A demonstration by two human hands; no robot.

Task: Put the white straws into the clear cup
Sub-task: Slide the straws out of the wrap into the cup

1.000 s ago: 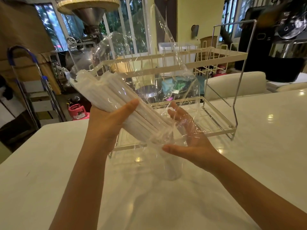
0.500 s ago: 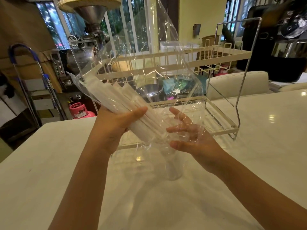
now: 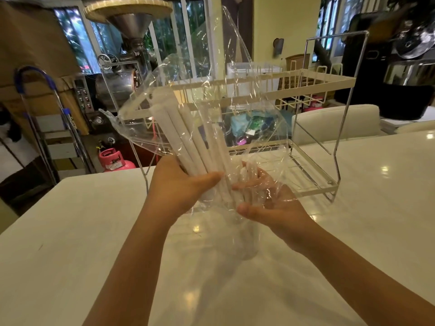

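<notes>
A bundle of white straws stands almost upright inside a loose clear plastic wrapper. My left hand is shut on the bundle's lower part, thumb across the front. To its right, my right hand cups the straws' lower ends through the wrapper, fingers spread. The clear cup stands on the white table directly below both hands, faint behind the film. Whether the straw tips reach into the cup is hidden by the wrapper and my hands.
A white two-tier wire rack stands on the table just behind my hands. Past the table's far edge are a metal machine, a pink gas cylinder and a cream chair.
The straw bundle has swung from a slant pointing up-left to nearly upright over the cup. Both hands have come closer together around its lower end.
</notes>
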